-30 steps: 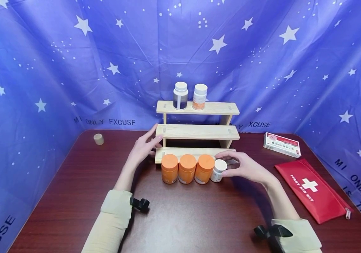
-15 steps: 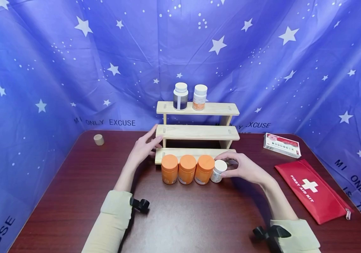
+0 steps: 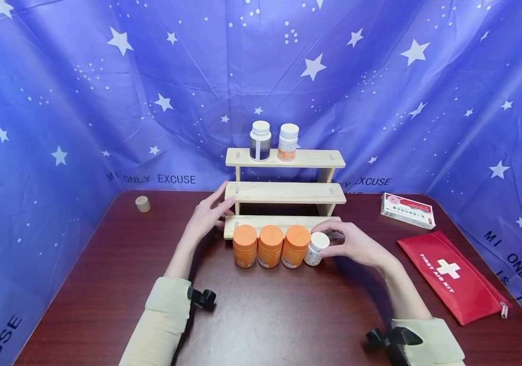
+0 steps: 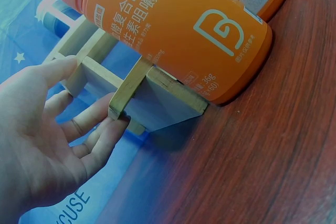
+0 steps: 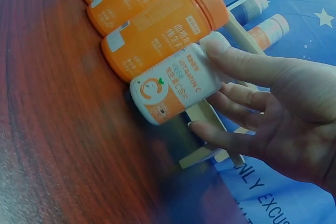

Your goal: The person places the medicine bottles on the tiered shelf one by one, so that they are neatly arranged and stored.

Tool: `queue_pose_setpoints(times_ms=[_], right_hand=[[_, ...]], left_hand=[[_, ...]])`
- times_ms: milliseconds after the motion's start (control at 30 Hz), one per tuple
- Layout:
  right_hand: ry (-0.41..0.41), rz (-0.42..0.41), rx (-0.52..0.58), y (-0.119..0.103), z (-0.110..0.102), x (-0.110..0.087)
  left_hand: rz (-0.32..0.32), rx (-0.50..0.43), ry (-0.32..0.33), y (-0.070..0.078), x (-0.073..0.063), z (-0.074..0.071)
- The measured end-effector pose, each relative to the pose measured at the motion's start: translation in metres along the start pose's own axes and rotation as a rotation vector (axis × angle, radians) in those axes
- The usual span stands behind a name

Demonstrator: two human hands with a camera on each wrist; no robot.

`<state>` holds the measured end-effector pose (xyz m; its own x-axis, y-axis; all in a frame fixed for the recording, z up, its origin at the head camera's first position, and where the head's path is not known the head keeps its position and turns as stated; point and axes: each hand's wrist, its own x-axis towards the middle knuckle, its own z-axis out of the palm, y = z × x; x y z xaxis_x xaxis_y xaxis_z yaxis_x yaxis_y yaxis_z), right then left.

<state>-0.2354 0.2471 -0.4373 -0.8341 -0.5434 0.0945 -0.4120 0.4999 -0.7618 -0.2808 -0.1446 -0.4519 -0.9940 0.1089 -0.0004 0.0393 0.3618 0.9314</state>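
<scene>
My left hand (image 3: 206, 214) holds the left end of a three-tier wooden display rack (image 3: 283, 192). In the left wrist view, its fingertips (image 4: 116, 114) touch the end of the lowest tier. At the right end of a row of orange jars, my right hand (image 3: 357, 244) grips a small white vitamin C bottle (image 3: 314, 254), its thumb (image 5: 241, 61) near the cap. Three orange jars, left (image 3: 245, 249), middle (image 3: 270, 249) and right (image 3: 295, 249), stand upright in front of the bottom tier. The bottle is beside the right jar; its far side is hidden by fingers.
On the top tier stand a dark-labelled bottle (image 3: 259, 142) and a white-and-orange bottle (image 3: 287, 143). A white-and-red medicine box (image 3: 408, 210) and a red first aid pouch (image 3: 453, 277) lie at the right. A small beige cylinder (image 3: 143, 204) sits at the back left.
</scene>
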Motion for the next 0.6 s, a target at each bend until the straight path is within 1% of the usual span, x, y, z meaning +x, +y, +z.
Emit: queue_pose_setpoints(times_ms=[200, 367, 600], right_hand=[[-0.002, -0.03, 0.05, -0.001, -0.008, -0.004], [0.012, -0.031, 0.053, -0.003, -0.017, -0.007], [0.053, -0.046, 0.078, -0.006, -0.025, -0.012]], left_hand=[[-0.001, -0.012, -0.001, -0.001, 0.001, 0.001], [0.01, -0.014, 0.003, 0.001, 0.001, 0.001], [0.007, -0.008, 0.003, 0.0, 0.0, 0.0]])
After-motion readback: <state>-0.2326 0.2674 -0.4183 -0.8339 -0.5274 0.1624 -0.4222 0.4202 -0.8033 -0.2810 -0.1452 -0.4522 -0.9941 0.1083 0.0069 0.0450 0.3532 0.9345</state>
